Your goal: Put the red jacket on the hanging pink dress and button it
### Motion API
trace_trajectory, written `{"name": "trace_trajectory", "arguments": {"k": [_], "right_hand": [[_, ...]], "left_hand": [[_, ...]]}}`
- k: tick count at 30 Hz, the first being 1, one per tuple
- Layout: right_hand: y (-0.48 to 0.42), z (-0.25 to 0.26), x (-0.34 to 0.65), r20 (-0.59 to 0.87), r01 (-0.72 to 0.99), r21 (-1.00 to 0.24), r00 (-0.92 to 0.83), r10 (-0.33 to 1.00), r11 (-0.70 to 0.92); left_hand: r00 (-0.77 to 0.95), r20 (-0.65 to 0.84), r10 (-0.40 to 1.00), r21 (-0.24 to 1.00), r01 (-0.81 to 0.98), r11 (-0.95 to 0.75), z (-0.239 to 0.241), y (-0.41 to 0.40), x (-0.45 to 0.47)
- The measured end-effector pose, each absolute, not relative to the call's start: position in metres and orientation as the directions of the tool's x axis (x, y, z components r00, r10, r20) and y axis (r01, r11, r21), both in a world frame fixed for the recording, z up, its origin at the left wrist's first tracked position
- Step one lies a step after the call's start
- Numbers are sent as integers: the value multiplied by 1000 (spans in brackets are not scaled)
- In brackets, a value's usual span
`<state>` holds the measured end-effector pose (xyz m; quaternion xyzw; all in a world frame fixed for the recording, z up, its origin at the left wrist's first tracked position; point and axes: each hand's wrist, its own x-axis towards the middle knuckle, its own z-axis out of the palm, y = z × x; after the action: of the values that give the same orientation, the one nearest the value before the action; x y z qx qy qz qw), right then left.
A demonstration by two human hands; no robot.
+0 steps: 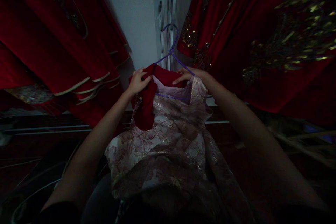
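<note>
1. Nearest the camera, the pale pink and gold brocade dress [168, 147] hangs down between the two bare forearms. Its skirt falls into deep shadow at the bottom of the view.
2. At the dress's left shoulder, the left hand [138, 82] has its fingers curled and clamped on the dark red fabric panel [145, 108], which is bunched and folded over there.
3. The right hand [187, 74] lies on the dress's right shoulder, fingers together along the arm of the thin purple wire hanger [172, 50]. I cannot tell whether it grips underneath.
4. The hanger sits inside the neckline with its hook raised in mid-air. It does not seem to rest on anything, though the dim light leaves this unsure.
5. Risk: the bunched red panel may slide off the thin wire arm, or the hook could snag nearby cloth, because the space is tight.
6. Farther off, red velvet garments with pale trim [52, 42] hang on the left and red gold-embroidered garments [275, 42] on the right. A pale grey wall [131, 14] shows between them.
</note>
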<state>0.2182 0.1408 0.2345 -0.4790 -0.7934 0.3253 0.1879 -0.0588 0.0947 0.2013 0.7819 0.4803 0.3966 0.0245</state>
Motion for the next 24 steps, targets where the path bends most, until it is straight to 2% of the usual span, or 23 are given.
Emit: {"name": "trace_trajectory", "arguments": {"k": [2,4,6,8,13,18,21,24], "right_hand": [[140,237,220,36,733,-611,-354,935,301],[142,240,225,236,818,-528,-118,965,229],[146,242,234,419,848,-514,114,901,131],[149,245,245,491,840,-538,241,837,74],[147,251,279,560,865,-494,239,793,88],[126,255,327,618,917,-398,259,742,11],[106,257,351,622,927,-371,200,757,61],[83,256,363,652,967,-240,94,752,87]], "left_hand": [[171,639,750,375,782,-498,192,93,-53],[144,657,740,348,813,-467,184,91,-47],[112,683,722,320,842,-434,179,90,-41],[94,708,700,281,872,-401,177,89,-37],[133,701,701,196,909,-368,177,87,-35],[148,682,716,192,909,-371,177,86,-34],[123,692,712,187,921,-341,174,84,-30],[102,705,702,171,936,-307,169,81,-24]]}}
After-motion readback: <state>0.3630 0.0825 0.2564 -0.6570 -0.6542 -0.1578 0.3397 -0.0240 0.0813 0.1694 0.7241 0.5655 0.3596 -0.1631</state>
